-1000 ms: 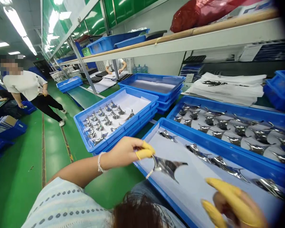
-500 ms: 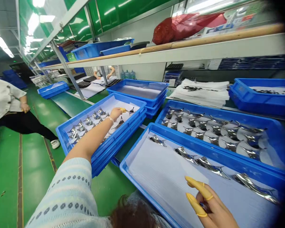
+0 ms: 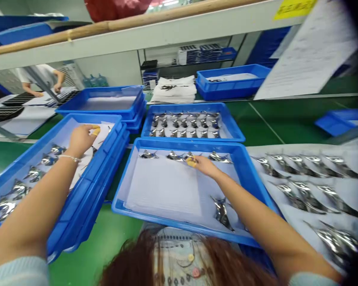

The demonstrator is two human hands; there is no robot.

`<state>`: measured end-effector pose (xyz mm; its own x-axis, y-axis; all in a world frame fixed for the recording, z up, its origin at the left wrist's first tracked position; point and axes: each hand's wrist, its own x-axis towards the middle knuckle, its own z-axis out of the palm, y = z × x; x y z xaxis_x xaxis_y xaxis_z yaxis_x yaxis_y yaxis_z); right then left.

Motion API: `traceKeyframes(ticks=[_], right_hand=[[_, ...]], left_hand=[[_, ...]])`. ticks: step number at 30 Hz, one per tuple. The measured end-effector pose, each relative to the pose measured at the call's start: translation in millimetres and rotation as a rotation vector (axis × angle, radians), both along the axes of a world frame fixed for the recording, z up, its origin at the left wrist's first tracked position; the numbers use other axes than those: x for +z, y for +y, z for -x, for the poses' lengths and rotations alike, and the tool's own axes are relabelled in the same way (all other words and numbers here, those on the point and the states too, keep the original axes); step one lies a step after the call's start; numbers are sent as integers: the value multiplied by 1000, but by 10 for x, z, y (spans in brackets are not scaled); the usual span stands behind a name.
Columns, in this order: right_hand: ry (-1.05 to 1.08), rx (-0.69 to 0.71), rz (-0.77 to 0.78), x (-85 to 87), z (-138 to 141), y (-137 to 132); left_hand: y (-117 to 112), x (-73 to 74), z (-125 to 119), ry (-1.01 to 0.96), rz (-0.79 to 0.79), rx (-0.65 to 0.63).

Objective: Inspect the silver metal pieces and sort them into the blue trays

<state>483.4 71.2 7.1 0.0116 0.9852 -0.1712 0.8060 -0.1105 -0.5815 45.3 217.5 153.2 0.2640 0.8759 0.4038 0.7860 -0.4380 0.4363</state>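
Blue plastic trays (image 3: 179, 143) stand along our green bench (image 3: 122, 226). Our right hand (image 3: 205, 166) reaches into the nearest tray, its yellow-capped fingers (image 3: 191, 161) pressed together at a polished metal piece (image 3: 188, 155), one of a row along the far wall; whether they pinch it, we cannot tell. Our left hand (image 3: 81, 140) hovers over white paper (image 3: 105, 133) in the left tray (image 3: 86, 118), fingers (image 3: 96, 131) curled, with similar metal pieces (image 3: 49, 160) lying nearby.

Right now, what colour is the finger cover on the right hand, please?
It is yellow: the finger cover on the right hand shows best in the head view.
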Motion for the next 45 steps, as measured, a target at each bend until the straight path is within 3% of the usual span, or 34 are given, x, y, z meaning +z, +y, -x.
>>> traceKeyframes(ticks=[3, 5, 9, 12, 14, 18, 21, 24, 26, 29, 33, 35, 37, 39, 42, 45], right_hand=[[-82, -224, 43, -49, -370, 134], [-131, -350, 66, -64, -599, 136], [-189, -510, 103, -75, -884, 85], [-193, -522, 100, -99, -865, 97], [-181, -489, 90, -124, -770, 123], [-146, -442, 92, -114, -620, 122], [-101, -451, 33, 19, -613, 29], [-15, -449, -129, 242, -522, -177], [71, -422, -281, 384, -338, -402], [227, -336, -483, 497, 61, -846], [553, -198, -688, 457, 496, -1361], [750, -149, -744, 429, 602, -1492], [909, -108, -738, 439, 649, -1545], [1097, -112, -697, 497, 668, -1556], [1302, -196, -528, 651, 696, -1563], [1384, -172, -356, 805, 744, -1599]], left_hand=[[-218, 28, -292, 104, -95, -83], [-396, -23, -560, 233, -85, -220], [-748, -283, -1120, 453, 37, -535], [-999, -540, -1447, 521, 133, -696], [-1172, -702, -1605, 446, 195, -736], [-1516, -982, -1816, -39, 472, -718], [-1720, -1158, -1944, -238, 602, -638], [-1868, -1265, -2097, -390, 711, -551], [-1956, -1265, -2208, -517, 795, -509], [-2095, -1142, -2331, -694, 889, -462], [-2279, -852, -2324, -1138, 1089, -400], [-2354, -724, -2257, -1302, 1096, -358], [-2413, -630, -2169, -1309, 1010, -349], [-2456, -566, -2079, -1258, 958, -423], [-2501, -497, -1972, -1197, 953, -577], [-2529, -443, -1913, -1169, 894, -591]])
